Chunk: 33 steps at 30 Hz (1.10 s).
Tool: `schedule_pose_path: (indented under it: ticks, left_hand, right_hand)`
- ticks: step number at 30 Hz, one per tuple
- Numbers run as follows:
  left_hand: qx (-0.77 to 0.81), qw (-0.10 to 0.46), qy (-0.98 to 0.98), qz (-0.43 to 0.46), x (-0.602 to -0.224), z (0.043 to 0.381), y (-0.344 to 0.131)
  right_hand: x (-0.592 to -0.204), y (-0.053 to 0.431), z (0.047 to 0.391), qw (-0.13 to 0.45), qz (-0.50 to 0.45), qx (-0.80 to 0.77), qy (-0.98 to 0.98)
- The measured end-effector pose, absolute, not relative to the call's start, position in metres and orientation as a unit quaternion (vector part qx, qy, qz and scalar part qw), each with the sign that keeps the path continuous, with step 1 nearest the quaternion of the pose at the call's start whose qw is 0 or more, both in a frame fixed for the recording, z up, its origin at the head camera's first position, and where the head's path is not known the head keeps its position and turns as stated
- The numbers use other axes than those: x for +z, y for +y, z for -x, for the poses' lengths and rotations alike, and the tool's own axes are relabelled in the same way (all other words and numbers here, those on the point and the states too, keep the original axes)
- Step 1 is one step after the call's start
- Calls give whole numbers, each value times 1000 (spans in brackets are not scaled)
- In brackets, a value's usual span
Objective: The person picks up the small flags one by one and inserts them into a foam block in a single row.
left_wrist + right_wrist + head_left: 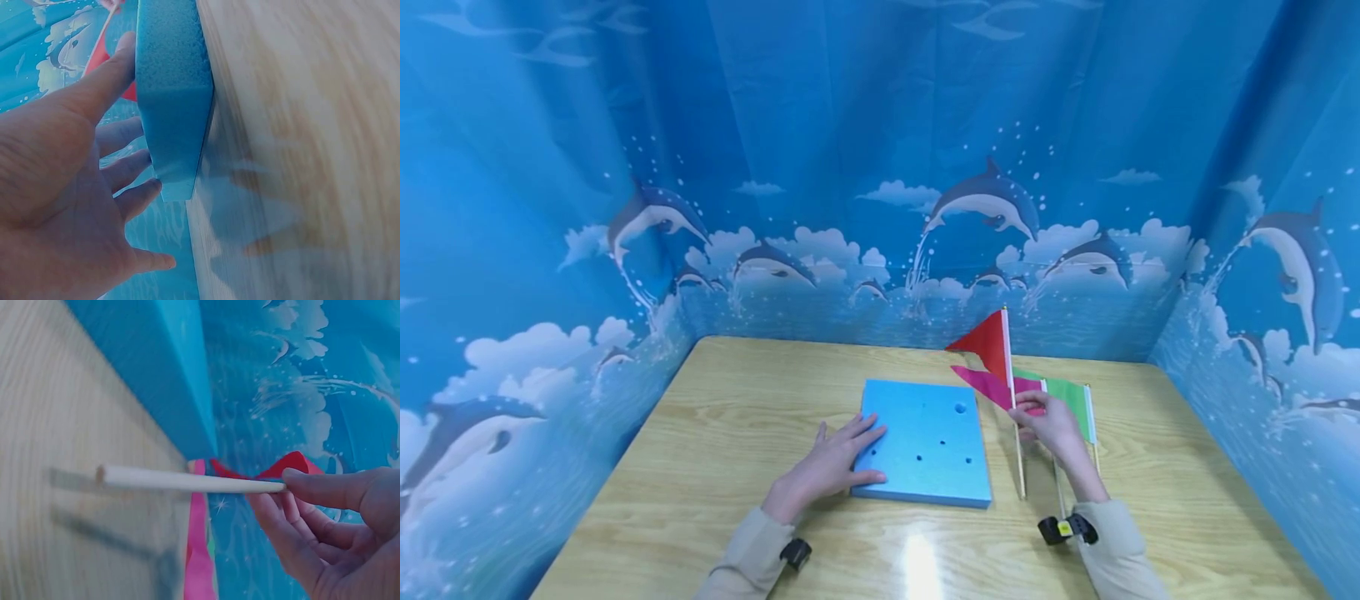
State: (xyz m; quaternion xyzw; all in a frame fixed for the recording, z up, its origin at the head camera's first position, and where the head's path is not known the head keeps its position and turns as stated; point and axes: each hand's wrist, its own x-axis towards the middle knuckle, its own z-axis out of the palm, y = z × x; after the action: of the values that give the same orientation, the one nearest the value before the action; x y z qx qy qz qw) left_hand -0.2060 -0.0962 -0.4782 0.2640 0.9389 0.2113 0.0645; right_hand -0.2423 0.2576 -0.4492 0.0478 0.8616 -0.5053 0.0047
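The back and both sides of the scene are enclosed by a blue dolphin-printed curtain (865, 100), in front of which a pale wood-grained table (760, 392) is set. On the table a flat square blue foam block (902, 417) is placed, pierced by several small round holes (942, 442) and one larger hole (960, 408) near its far right corner. Just beyond the block's right side, a red triangular cloth flag (991, 343) is held roughly upright, clear of the block. Behind it a pink cloth flag (988, 385) and a green cloth flag (1071, 398) appear to be laid on the table, though both are partly covered. The block's left edge is touched by the left hand (835, 458), its fingers straight and spread, nothing gripped. The red flag's thin pale stick (187, 481) is pinched between thumb and fingertips of the right hand (1048, 421).
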Motion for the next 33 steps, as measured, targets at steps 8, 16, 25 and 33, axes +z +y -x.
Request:
schedule_pose_path:
  ticks: [8, 16, 25, 33]
  left_hand:
    - [212, 61, 938, -266, -480, 205, -97]
    - [206, 60, 942, -259, -478, 205, -98]
    - [212, 59, 942, -254, -480, 204, -99]
    - [180, 58, 952, -240, -480, 204, -99]
  right_hand:
    - [-439, 242, 242, -21, -34, -550, 834]
    - [-432, 215, 245, -58, -4, -556, 829]
    - [-422, 160, 245, -86, 34, -607, 789]
    - [-401, 104, 228, -101, 119, -660, 734]
